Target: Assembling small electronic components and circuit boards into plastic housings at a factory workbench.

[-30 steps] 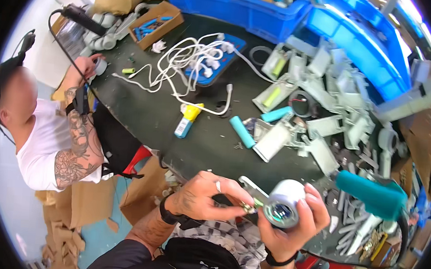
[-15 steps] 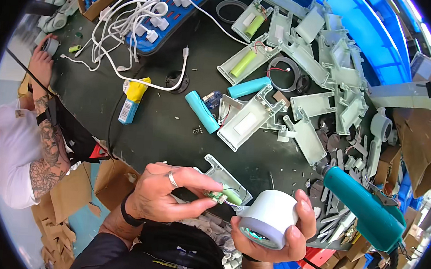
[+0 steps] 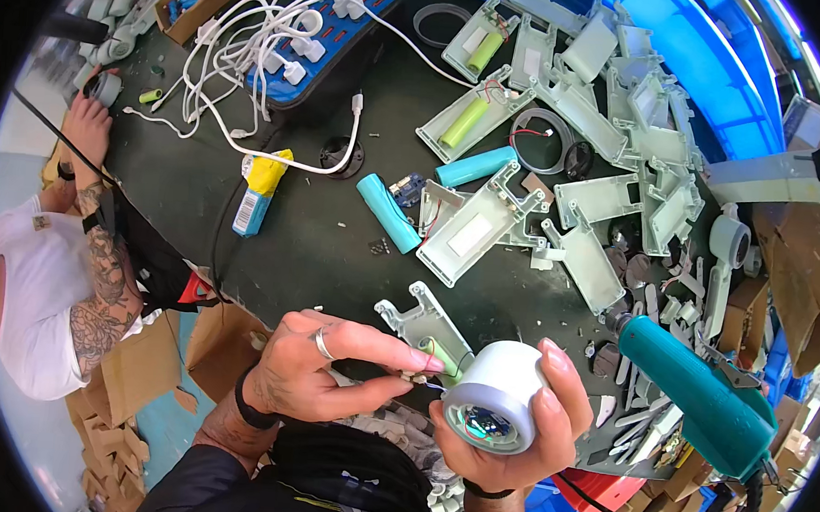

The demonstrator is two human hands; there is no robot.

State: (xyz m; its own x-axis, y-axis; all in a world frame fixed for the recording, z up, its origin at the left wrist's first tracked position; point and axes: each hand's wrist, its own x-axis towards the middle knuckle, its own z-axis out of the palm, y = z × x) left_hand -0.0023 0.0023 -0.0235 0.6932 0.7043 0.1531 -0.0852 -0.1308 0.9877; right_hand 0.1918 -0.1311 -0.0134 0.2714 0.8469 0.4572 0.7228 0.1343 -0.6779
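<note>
My right hand is wrapped around a white round device head. Its grey-rimmed round opening faces me and shows a circuit board with wires inside. Thumb and forefinger of my left hand are pinched on a small connector, largely covered by the fingertips. Thin wires run from there toward the device. Just behind the fingers, a pale plastic housing half with a light green battery cell stands tilted; the device head hides its near end.
A teal power screwdriver lies at the right. Pale housing halves, some with cells, are piled toward the back right. Blue cells lie mid-table. A blue power strip with tangled white cables is at the back left. Another person's hand rests far left.
The device head has turned in my right hand, so its opening faces me more. My left fingers now cover most of the small green part. The other person's arm has shifted slightly.
</note>
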